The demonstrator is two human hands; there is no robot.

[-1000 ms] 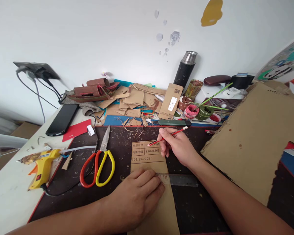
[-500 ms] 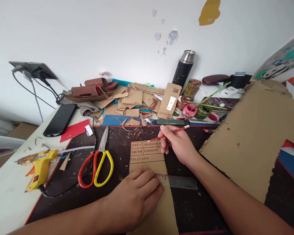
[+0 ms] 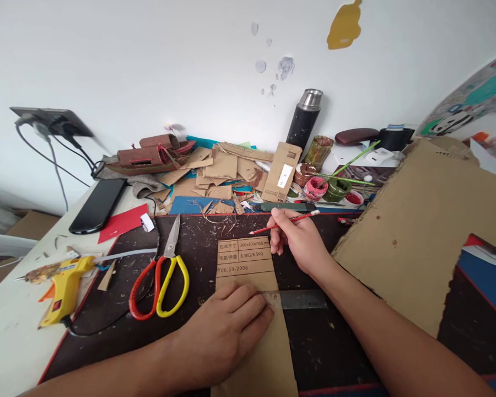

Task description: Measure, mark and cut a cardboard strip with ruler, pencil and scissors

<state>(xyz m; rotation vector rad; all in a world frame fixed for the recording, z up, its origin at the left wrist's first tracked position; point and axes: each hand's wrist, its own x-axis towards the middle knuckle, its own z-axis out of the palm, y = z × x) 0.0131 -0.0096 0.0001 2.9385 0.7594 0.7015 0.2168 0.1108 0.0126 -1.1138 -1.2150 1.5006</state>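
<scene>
A strip of brown cardboard with printed text at its far end lies on the dark work mat. Across it rests a clear-looking ruler, its right end sticking out past the strip. My left hand presses down on the ruler and the cardboard with bent fingers, which hide the ruler's left part. In my right hand is a red pencil, pinched between thumb and fingers. Its point is near the strip's far edge; whether it touches anything I cannot tell.
Scissors with red and yellow handles lie left of the strip, beside a yellow glue gun. A large cardboard sheet slants at the right. Behind are cardboard scraps, a green cutter, paint jars, and a flask.
My left hand and the ruler have slid slightly away from me along the cardboard. The pencil point has shifted a little beyond the strip's far edge. The whole view has turned slightly.
</scene>
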